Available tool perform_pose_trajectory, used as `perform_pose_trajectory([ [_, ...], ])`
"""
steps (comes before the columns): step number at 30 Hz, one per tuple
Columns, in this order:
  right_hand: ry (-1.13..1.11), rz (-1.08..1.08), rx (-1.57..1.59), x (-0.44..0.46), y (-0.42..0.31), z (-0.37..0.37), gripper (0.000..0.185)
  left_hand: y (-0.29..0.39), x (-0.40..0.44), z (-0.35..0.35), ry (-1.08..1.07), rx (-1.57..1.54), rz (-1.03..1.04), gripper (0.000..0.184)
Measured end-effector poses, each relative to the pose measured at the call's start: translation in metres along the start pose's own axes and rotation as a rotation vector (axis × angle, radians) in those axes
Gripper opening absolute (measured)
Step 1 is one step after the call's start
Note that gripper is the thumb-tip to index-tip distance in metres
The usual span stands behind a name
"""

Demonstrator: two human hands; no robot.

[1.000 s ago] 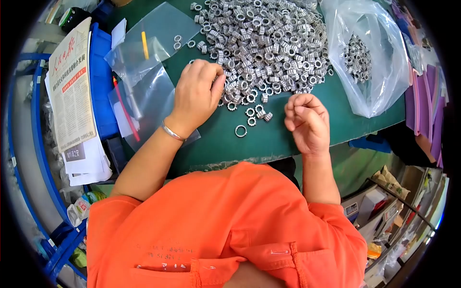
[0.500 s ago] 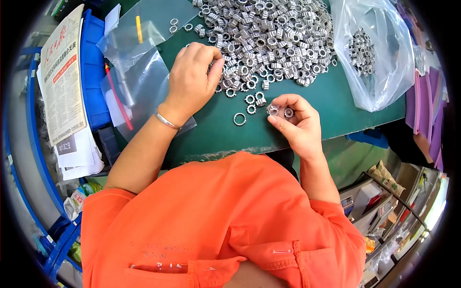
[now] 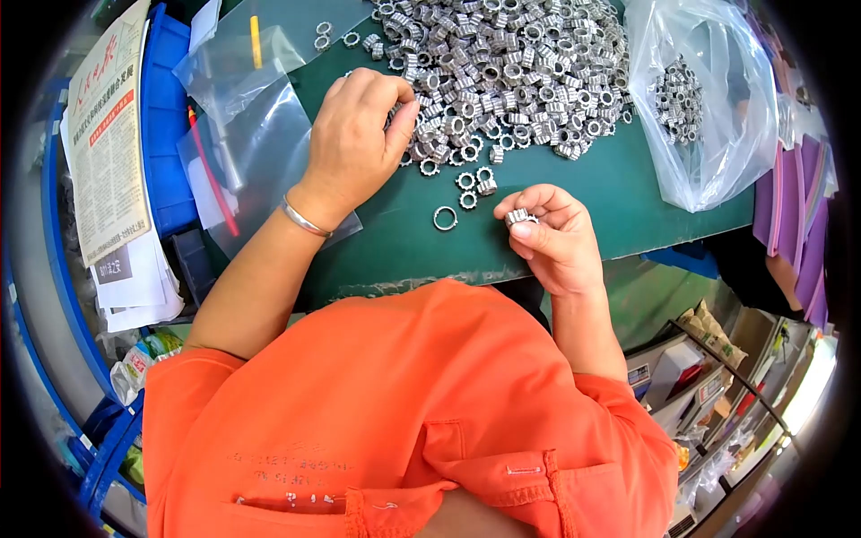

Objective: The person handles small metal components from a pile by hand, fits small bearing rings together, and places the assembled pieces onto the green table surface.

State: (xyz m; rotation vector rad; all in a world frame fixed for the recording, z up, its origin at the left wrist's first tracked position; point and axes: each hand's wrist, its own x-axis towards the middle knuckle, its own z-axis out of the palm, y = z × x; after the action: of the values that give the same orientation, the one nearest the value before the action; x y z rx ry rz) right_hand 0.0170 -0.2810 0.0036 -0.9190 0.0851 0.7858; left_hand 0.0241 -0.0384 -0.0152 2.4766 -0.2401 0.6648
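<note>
A big heap of toothed metal rings [image 3: 511, 72] lies on the green table top [image 3: 395, 242]. At the heap's left edge is my left hand [image 3: 359, 134], fingers curled down over some rings; what its fingertips hold, if anything, is hidden. My right hand [image 3: 560, 238] is raised near the table's front edge, its thumb and fingers closed on metal rings [image 3: 518, 218]. Between my hands lie a few loose toothed rings [image 3: 467, 200] and a thinner, smoother ring [image 3: 445, 218].
On the right a clear plastic bag [image 3: 708, 170] holds more rings. Clear plastic sheets [image 3: 260, 152], a yellow stick [image 3: 256, 42] and a red pen [image 3: 212, 175] lie at left. Beyond them are a blue bin [image 3: 166, 117] and a newspaper [image 3: 108, 143].
My right hand, empty-looking at first, has taken up rings, one from beside the loose ones, and turned them in its fingers. My left hand stays at the heap's edge. The view has shifted slightly.
</note>
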Motion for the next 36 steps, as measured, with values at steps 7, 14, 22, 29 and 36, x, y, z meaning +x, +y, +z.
perform_pose_trajectory([
  [7,-0.081,0.058,0.246,0.001,0.003,-0.006,0.017,0.004,0.000,-0.003,-0.019,-0.005,-0.032,0.008],
  [14,-0.001,-0.168,0.066,0.004,-0.007,-0.008,0.011,0.003,0.001,-0.003,0.015,-0.024,-0.017,0.009],
  [22,0.183,-0.639,-1.366,0.021,0.009,0.016,0.016,0.001,-0.001,-0.004,-0.003,-0.026,-0.027,0.008],
  [29,0.218,-0.118,-0.648,0.010,0.002,0.012,0.013,-0.002,-0.001,0.001,0.044,-0.017,0.010,0.009],
  [36,-0.011,-0.091,-0.010,0.015,-0.012,0.003,0.016,0.000,-0.002,-0.002,0.028,-0.012,-0.024,0.009],
])
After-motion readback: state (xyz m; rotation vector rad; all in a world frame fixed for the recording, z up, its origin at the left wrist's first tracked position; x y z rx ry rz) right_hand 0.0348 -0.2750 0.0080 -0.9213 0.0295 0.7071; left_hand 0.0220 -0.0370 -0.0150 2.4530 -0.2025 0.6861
